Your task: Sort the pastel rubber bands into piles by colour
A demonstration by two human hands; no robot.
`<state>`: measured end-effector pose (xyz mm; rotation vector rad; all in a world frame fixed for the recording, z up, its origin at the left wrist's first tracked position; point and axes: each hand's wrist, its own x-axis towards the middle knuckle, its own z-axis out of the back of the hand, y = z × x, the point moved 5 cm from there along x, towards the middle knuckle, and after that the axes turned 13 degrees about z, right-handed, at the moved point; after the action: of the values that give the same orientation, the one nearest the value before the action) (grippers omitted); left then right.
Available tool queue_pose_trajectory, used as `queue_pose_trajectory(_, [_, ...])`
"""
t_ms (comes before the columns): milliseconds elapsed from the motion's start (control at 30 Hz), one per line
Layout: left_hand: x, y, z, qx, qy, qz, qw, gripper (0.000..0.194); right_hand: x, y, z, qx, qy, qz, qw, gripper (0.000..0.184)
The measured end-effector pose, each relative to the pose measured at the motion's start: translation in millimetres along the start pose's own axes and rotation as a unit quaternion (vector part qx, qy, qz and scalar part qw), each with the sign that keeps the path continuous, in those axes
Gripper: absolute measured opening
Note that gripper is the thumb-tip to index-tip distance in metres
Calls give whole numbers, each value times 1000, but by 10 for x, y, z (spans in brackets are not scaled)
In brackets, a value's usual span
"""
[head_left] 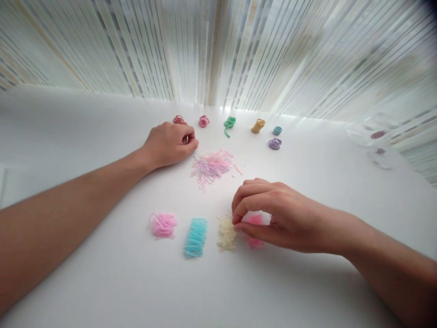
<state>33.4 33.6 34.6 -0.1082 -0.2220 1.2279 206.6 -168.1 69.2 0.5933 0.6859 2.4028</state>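
Observation:
My right hand [266, 214] is pinched, thumb and fingertips together at the edge of a pile of cream bands [226, 234]; anything between the tips is too small to make out. Its palm partly covers a deep pink pile [255, 243]. To the left lie a stack of turquoise bands [195, 238] and a light pink pile [164, 225]. My left hand [170, 143] rests on the table with fingers curled and thumb near the index finger; what it holds, if anything, is hidden. Beside it spreads a loose heap of mixed pastel bands [213, 166].
Along the back of the white table [102, 282] sit small coils: red [178, 119], pink [204, 121], green [230, 121], yellow [258, 125], blue [277, 130] and purple [275, 144]. Clear round objects [380, 157] stand at the right, before a striped curtain [191, 50].

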Motion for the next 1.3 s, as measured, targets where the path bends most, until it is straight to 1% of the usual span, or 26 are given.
queue_pose_trajectory(200, [-1,-4,2,9,-2,-1,1000,28,11,26,-14,3,6,4,1000,11])
queue_pose_trajectory(333, [-5,-5,4,13,2,3,1000,30,4,40,43,14,-5,1,1000,11])
queue_pose_trajectory(400, [-3,-1,-1,12,4,3,1000,31,-8,10,97,27,-23,-13,999,11])
queue_pose_trajectory(467, [0,4,-3,9,4,2,1000,31,-30,-72,175,30,-66,-38,997,11])
queue_pose_trajectory(533, [2,9,-4,5,3,0,1000,31,-71,-211,271,7,-130,-71,989,11])
queue_pose_trajectory(633, [1,13,-5,-2,4,-8,1000,29,-176,-487,394,-58,-222,-134,964,14])
queue_pose_trajectory(700, [0,17,-7,-6,5,-16,1000,28,-254,-677,434,-85,-260,-181,945,17])
queue_pose_trajectory(767, [3,25,-10,-8,3,-22,1000,27,-313,-831,437,-89,-277,-218,931,18])
queue_pose_trajectory(867, [10,39,-16,-6,-3,-29,1000,27,-348,-943,401,-80,-283,-239,925,21])
queue_pose_trajectory(967, [11,43,-18,-3,-5,-31,1000,28,-335,-949,337,-67,-267,-242,930,25])
queue_pose_trajectory(1133, [0,24,5,-2,-5,-28,1000,27,-289,-911,244,-47,-239,-216,946,27])
queue_pose_trajectory(1300, [-1,18,6,2,-3,-28,1000,29,-250,-905,185,-58,-213,-194,956,20])
